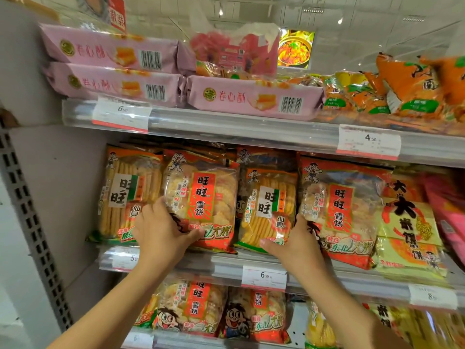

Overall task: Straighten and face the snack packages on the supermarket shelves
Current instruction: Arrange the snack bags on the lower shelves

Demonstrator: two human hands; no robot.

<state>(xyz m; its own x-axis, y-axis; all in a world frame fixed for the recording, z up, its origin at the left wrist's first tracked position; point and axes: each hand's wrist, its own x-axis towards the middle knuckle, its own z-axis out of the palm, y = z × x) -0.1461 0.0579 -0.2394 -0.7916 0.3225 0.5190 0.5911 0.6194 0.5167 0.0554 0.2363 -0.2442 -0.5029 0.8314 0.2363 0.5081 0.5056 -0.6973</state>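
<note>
A person's left hand (161,230) is curling around the lower left corner of a red rice-cracker bag (201,205) on the middle shelf (226,267), apparently squaring it beside the yellow bag (125,195). The right hand (295,244), fingers spread and flat, is pressing between an orange bag (268,210) and a second red bag (339,212), likely steadying that leaning row.
</note>
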